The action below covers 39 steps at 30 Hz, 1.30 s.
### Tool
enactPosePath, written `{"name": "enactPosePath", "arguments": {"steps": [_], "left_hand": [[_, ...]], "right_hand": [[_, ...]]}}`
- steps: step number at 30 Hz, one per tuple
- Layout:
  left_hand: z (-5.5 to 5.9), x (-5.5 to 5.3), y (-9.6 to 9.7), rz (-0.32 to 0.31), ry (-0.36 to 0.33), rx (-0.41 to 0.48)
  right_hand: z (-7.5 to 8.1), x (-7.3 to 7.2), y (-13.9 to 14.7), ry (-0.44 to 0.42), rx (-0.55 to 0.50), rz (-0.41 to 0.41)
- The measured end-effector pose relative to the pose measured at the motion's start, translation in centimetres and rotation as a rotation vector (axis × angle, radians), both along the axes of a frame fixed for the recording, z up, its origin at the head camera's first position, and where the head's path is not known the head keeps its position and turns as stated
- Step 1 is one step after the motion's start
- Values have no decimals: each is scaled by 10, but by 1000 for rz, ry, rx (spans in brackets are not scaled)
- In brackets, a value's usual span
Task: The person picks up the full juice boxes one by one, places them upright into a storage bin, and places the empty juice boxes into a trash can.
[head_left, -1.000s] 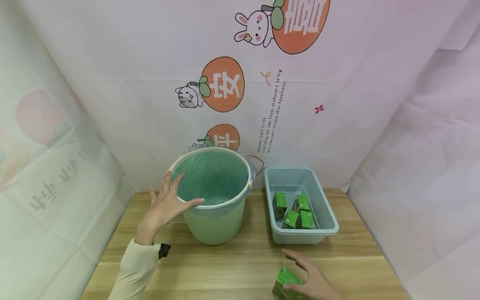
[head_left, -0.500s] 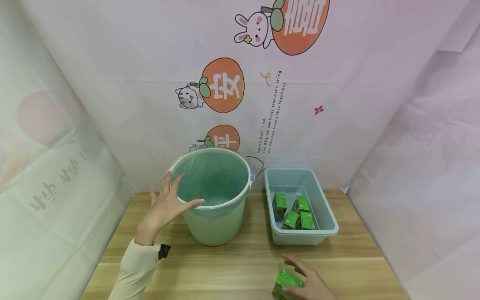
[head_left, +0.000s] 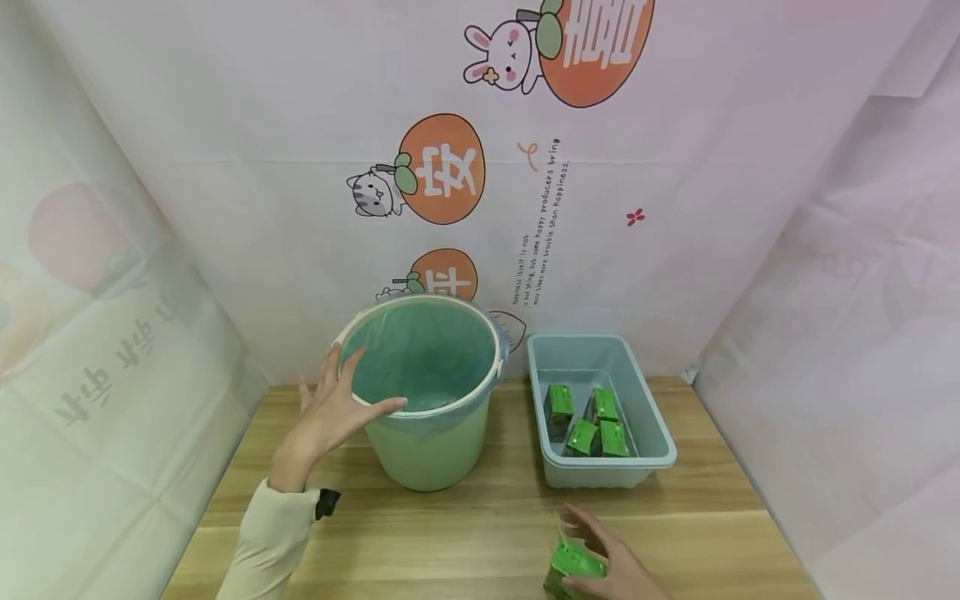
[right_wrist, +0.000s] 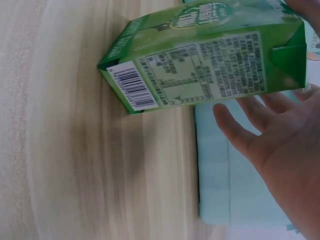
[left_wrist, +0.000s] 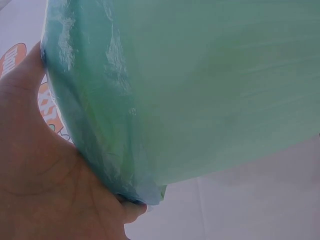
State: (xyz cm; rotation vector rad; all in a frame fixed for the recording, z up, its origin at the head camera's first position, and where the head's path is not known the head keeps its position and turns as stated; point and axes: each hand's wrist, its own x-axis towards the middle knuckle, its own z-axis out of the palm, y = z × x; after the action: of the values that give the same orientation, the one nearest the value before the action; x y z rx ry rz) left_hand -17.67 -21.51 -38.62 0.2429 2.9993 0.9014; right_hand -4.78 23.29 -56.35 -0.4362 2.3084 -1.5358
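A pale green bucket [head_left: 431,458] stands at the back with a thin bluish plastic bag [left_wrist: 100,115] lining it and folded over its rim. My left hand [head_left: 322,421] grips that rim from the left front, fingertips and thumb spread over the edge. At the front right, my right hand [head_left: 618,567] is around a green drink carton [head_left: 577,562], thumb on the near side. In the right wrist view, the drink carton [right_wrist: 210,65] shows a barcode and printed panel; the lower fingers hang spread beside it, and the others are partly hidden behind. Whether it touches the table cannot be told.
A light blue plastic bin [head_left: 555,462] stands right of the bucket with several similar green cartons [head_left: 582,437] in it. The wooden table [head_left: 420,542] runs between printed cloth [head_left: 315,250] hung behind and at both sides.
The left hand holds its place on the bucket rim. The right hand and its carton stay at the front right, with only slight shifts of the fingers.
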Motion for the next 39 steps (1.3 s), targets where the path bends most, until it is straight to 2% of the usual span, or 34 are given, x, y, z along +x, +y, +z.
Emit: {"name": "enactPosePath", "arguments": {"steps": [11,16,19,24,31,39], "left_hand": [[1,-1,0,3,-1,8],[1,0,0,3,-1,13],[1,1,-1,3,-2,14],[1,1,-1,0,-3,22],[1,0,-1,-3,5,17],[0,1,-1,-6,5,26]], "right_hand": [[-10,1,-2,-88,11,-16],[-13,0,-2,-184,10,-26],[-14,0,-1,-214,10,-6],[-14,0,2,-164,7,42],[-16,0,2,-163,2,35],[-14,2,-1,-40,-35,27]]}}
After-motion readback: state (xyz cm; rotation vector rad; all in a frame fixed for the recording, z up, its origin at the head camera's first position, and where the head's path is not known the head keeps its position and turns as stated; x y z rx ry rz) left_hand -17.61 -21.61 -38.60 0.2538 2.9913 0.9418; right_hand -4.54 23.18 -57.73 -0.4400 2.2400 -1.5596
